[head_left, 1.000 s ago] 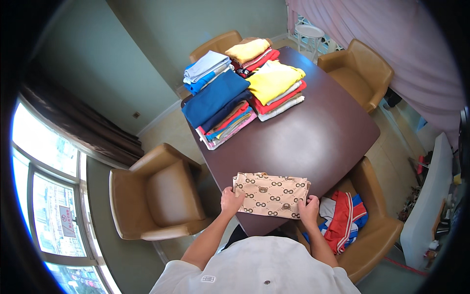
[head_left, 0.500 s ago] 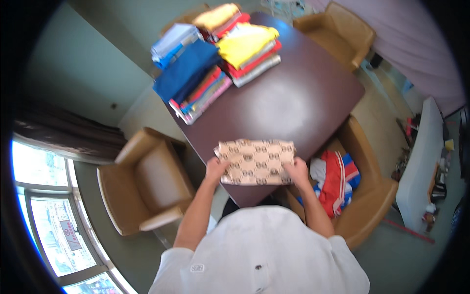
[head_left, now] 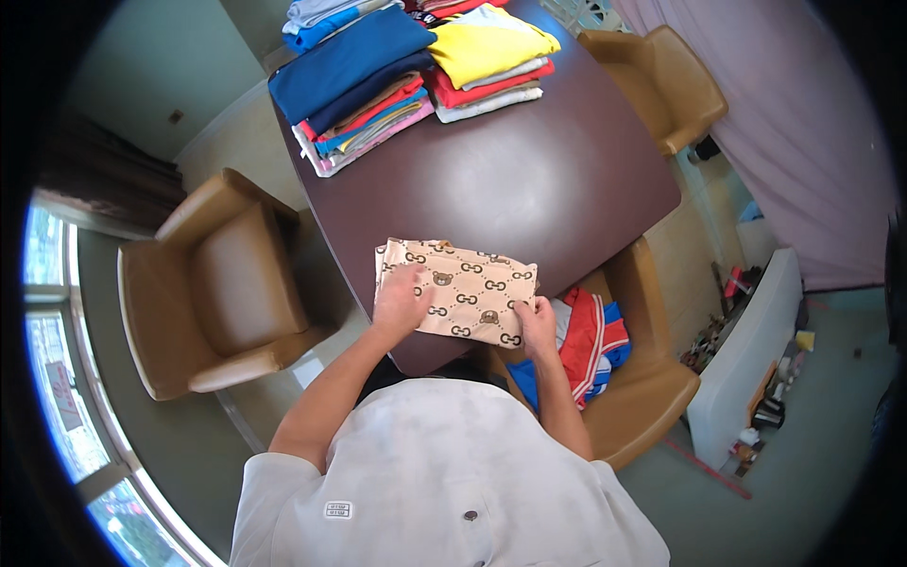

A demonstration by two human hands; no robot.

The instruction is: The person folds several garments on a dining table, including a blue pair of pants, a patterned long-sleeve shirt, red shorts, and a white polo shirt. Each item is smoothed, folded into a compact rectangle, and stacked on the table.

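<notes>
A folded peach-coloured garment (head_left: 463,283) with dark chain links and small bear heads printed on it lies at the near end of the dark brown table (head_left: 529,180). My left hand (head_left: 402,302) rests on the left part of the cloth, fingers stretched out and slightly blurred. At the lower right edge of the garment, my right hand (head_left: 537,327) pinches the fabric, its thumb on top; the other fingers are partly hidden.
Folded clothes are stacked at the far left: a blue-topped pile (head_left: 354,66) and a yellow-topped pile (head_left: 491,47). Tan armchairs stand at the left (head_left: 227,283), far right (head_left: 652,85) and near right (head_left: 652,397). Crumpled red, white and blue clothing (head_left: 586,350) lies on the near-right chair.
My left hand has gone from gripping the garment's left edge to lying on its surface. The garment now sits slightly turned, its right side lower. The whole view has shifted.
</notes>
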